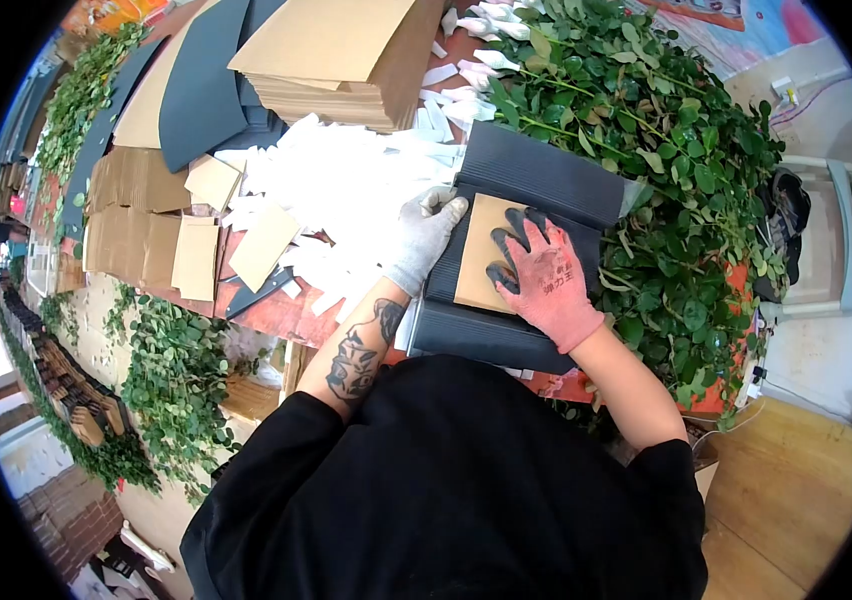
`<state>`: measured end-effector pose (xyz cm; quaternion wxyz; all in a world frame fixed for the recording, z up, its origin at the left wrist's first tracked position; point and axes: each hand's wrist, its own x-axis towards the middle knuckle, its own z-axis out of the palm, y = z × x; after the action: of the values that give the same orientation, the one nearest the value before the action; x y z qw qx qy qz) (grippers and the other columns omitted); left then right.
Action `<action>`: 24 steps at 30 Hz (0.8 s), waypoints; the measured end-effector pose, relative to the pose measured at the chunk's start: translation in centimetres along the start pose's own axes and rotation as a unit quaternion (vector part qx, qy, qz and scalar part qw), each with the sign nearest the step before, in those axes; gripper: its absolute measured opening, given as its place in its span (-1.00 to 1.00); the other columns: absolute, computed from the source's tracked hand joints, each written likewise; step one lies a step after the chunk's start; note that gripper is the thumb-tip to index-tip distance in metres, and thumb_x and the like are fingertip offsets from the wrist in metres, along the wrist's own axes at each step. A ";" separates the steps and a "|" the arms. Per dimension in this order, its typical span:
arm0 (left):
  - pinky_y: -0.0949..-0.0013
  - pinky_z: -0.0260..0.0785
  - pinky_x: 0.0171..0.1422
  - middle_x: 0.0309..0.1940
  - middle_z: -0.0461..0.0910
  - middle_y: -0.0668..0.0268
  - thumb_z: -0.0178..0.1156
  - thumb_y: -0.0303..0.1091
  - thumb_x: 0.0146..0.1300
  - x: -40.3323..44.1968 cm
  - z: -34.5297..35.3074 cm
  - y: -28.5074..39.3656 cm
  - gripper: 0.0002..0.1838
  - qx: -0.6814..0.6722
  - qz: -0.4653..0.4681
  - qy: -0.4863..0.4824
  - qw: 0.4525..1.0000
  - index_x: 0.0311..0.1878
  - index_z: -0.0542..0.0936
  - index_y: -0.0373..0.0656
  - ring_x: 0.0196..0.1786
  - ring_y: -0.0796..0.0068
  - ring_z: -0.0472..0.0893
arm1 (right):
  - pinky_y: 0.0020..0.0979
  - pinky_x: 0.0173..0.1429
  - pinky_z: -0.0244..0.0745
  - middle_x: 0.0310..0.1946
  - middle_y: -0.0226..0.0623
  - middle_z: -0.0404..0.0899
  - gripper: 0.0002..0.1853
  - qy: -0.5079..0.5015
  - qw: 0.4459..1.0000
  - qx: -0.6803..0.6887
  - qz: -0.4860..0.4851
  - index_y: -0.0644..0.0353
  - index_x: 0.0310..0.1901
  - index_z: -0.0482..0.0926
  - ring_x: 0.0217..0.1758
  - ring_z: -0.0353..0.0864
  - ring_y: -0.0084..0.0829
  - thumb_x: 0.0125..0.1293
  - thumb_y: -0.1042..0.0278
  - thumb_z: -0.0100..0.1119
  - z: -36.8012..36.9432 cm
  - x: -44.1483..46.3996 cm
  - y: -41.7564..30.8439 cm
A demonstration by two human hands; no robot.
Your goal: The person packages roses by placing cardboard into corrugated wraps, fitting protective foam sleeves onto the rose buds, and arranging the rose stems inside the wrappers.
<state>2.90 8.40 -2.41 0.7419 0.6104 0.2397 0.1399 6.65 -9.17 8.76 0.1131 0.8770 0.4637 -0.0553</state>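
Note:
A black corrugated sheet (546,172) lies before me with its upper and lower parts angled as flaps. On its middle rests a brown cardboard piece (476,255). My right hand (544,270), in a pink glove with dark fingertips, lies flat on that cardboard with the fingers spread. At the sheet's left edge is my left hand (424,236) in a pale grey glove. Its thumb and fingers close on the edge; part of the fingers is hidden. White paper strips (331,200) are heaped just left of this hand.
Leafy green stems (661,240) crowd the right side, with white-wrapped flower heads (486,65) at the top. A tall stack of brown cardboard (331,50) stands at the back. Left are dark sheets (204,85), small cardboard pieces (264,248) and a dark-handled tool (258,292).

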 end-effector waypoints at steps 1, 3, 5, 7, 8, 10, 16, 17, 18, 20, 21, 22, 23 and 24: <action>0.53 0.42 -0.19 -0.35 0.61 0.33 0.23 -0.40 0.22 0.0 -0.1 -0.1 -0.80 0.011 0.004 0.010 1.000 -0.16 0.60 -0.32 -0.32 0.66 0.51 | -0.15 0.43 -0.02 0.29 -0.05 0.24 -0.39 -0.016 1.000 -0.005 0.001 0.01 0.20 0.40 0.38 0.15 -0.06 0.19 -0.16 0.03 0.1 0.0 -0.2; 0.45 0.44 -0.14 -0.36 0.61 0.29 0.23 -0.34 0.14 0.1 0.3 0.8 -0.78 0.055 -0.005 0.039 0.998 -0.22 0.61 -0.31 -0.29 0.55 0.55 | -0.16 0.44 -0.02 0.28 -0.06 0.25 -0.39 0.009 1.000 -0.018 -0.014 0.00 0.19 0.41 0.38 0.15 -0.09 0.18 -0.16 0.04 1.5 -0.2 0.4; 0.38 0.43 -0.08 -0.36 0.62 0.27 0.21 -0.29 0.15 0.2 -0.1 0.8 -0.74 0.129 0.060 0.044 0.989 -0.17 0.61 -0.27 -0.25 0.46 0.56 | -0.16 0.44 -0.01 0.27 -0.07 0.27 -0.41 0.051 0.998 0.019 -0.021 0.01 0.17 0.45 0.38 0.17 -0.11 0.15 -0.13 0.09 2.1 0.5 0.1; 0.36 0.43 -0.08 -0.36 0.63 0.16 0.13 -0.29 0.22 -0.6 -1.7 3.3 -0.75 0.202 0.039 0.007 0.979 -0.17 0.61 -0.26 -0.25 0.38 0.60 | -0.15 0.44 0.03 0.25 -0.08 0.31 -0.44 0.057 0.995 0.082 -0.012 0.06 0.12 0.50 0.35 0.21 -0.08 0.10 -0.04 0.16 0.5 0.5 -0.1; 0.32 0.43 -0.08 -0.36 0.63 0.16 0.14 -0.29 0.21 -2.3 -3.6 4.9 -0.76 0.227 0.062 0.006 0.972 -0.16 0.60 -0.24 -0.25 0.36 0.60 | -0.13 0.44 0.05 0.24 -0.08 0.32 -0.46 0.053 0.994 0.095 -0.001 0.09 0.10 0.52 0.33 0.24 -0.05 0.08 0.02 0.20 0.0 0.4 -0.3; 0.25 0.42 -0.08 -0.35 0.61 0.16 0.18 -0.29 0.18 -5.1 -7.7 6.5 -0.76 0.292 0.166 0.030 0.942 -0.14 0.60 -0.20 -0.23 0.28 0.60 | -0.12 0.43 0.07 0.24 -0.06 0.32 -0.46 0.066 0.992 0.104 -0.016 0.12 0.09 0.53 0.32 0.25 -0.03 0.07 0.06 0.22 0.6 0.4 -0.2; 0.09 0.19 0.31 -0.02 0.53 0.11 0.32 -0.11 -0.08 -12.7 -25.8 2.4 -0.42 0.696 0.094 0.183 0.688 0.07 0.51 -0.11 0.15 0.12 0.44 | -0.15 0.44 0.05 0.25 -0.03 0.30 -0.46 0.028 0.994 0.106 0.011 0.18 0.09 0.51 0.31 0.24 -0.02 0.08 0.11 0.24 -0.4 0.5 -0.5; 0.08 0.10 0.36 0.03 0.49 0.10 0.32 -0.08 -0.08 -12.7 -27.4 1.7 -0.33 0.685 0.079 0.147 0.709 0.14 0.45 -0.12 0.22 0.10 0.38 | -0.13 0.42 0.08 0.22 0.00 0.32 -0.48 0.047 0.992 0.113 -0.007 0.18 0.08 0.52 0.28 0.28 0.00 0.09 0.12 0.22 -0.5 0.6 -0.6; 0.07 0.02 0.42 0.08 0.45 0.08 0.33 -0.04 -0.09 -12.5 -28.6 1.5 -0.24 0.672 0.063 0.111 0.730 0.22 0.39 -0.14 0.28 0.09 0.31 | -0.13 0.42 0.08 0.22 0.00 0.32 -0.48 0.045 0.992 0.113 -0.009 0.18 0.08 0.52 0.28 0.28 0.00 0.09 0.12 0.22 -0.1 0.4 -0.7; 0.07 0.14 0.34 0.03 0.48 0.06 0.32 0.05 -0.09 -13.1 -28.6 1.5 -0.15 0.696 0.087 0.088 0.708 0.27 0.33 -0.17 0.20 0.03 0.39 | -0.14 0.42 0.08 0.23 -0.01 0.32 -0.49 0.054 0.995 0.079 -0.007 0.18 0.08 0.52 0.28 0.28 -0.01 0.10 0.11 0.22 0.9 0.0 -0.1; 0.06 0.21 0.26 0.01 0.48 0.03 0.31 0.07 -0.07 -13.5 -27.5 2.3 -0.12 0.700 0.026 0.084 0.709 0.29 0.29 -0.19 0.14 0.02 0.42 | -0.14 0.43 0.08 0.24 -0.01 0.30 -0.48 0.065 0.994 0.093 -0.006 0.17 0.09 0.52 0.29 0.27 -0.01 0.09 0.11 0.22 0.7 0.2 -0.4; 0.05 0.28 0.19 -0.01 0.48 0.01 0.31 0.10 -0.06 -13.6 -26.6 2.8 -0.09 0.703 -0.033 0.077 0.707 0.31 0.25 -0.22 0.08 0.01 0.46 | -0.14 0.43 0.08 0.24 -0.01 0.30 -0.48 0.070 0.993 0.092 -0.007 0.17 0.09 0.52 0.29 0.27 -0.01 0.09 0.11 0.22 0.7 0.4 -0.4; 0.06 0.37 0.04 -0.06 0.49 -0.02 0.28 0.13 -0.03 -13.8 -26.3 1.8 -0.05 0.712 -0.037 0.108 0.693 0.35 0.19 -0.22 -0.05 0.01 0.52 | -0.14 0.43 0.08 0.25 -0.02 0.30 -0.48 0.079 0.993 0.092 -0.002 0.16 0.09 0.52 0.29 0.28 -0.01 0.10 0.11 0.22 1.1 0.3 -0.4; 0.11 0.39 0.04 -0.09 0.50 -0.03 0.25 0.05 0.07 -14.0 -25.1 1.9 -0.08 0.703 -0.063 0.132 0.696 0.39 0.11 -0.24 -0.05 -0.01 0.54 | -0.13 0.43 0.08 0.25 -0.04 0.30 -0.49 0.085 0.992 0.094 0.007 0.16 0.09 0.52 0.28 0.29 -0.01 0.10 0.11 0.22 1.4 0.0 -0.5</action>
<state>-21.99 22.82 -1.47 0.0646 0.9127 0.4017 -0.0370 6.26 -9.31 7.35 -0.0098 0.8886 0.4580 -0.0230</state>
